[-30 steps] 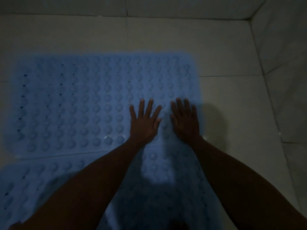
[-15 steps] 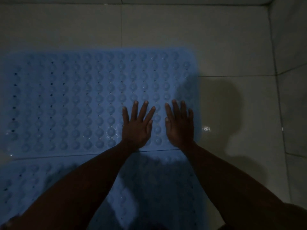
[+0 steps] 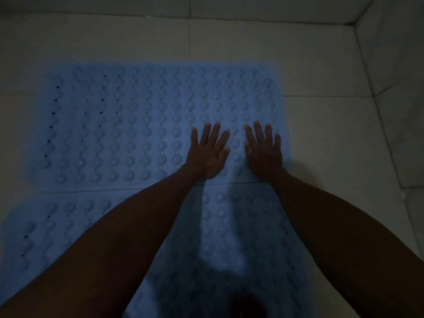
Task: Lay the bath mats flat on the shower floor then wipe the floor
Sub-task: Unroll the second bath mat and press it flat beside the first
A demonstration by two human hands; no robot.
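Mats are lying side by side on the tiled floor [image 3: 321,138], and the head view is showing two of them: the far mat [image 3: 137,125], blue and covered in rows of round bumps and small holes, and the near mat [image 3: 220,226], of the same blue, running under both forearms toward the viewer. A straight seam where the two meet is passing just behind the wrists.

Both hands are pressing palm-down on the far mat, at its near right corner. The left hand [image 3: 210,157] is lying flat with its fingers straight and spread, gripping nothing. The right hand [image 3: 263,154] is resting just beside it, also flat with straight fingers fanned out, holding nothing; a narrow strip of mat is showing between the two thumbs. The far mat's right edge is running just to the right of the right hand's little finger, and bare floor is starting there. Most of the far mat is stretching away to the left of the left hand and ahead of both sets of fingertips.

Light is dim, and the forearms are casting shadow over the near mat, so its bumps are hard to make out toward the bottom. Wall tiles [image 3: 394,65] are rising well beyond the hands, at the right and along the top.
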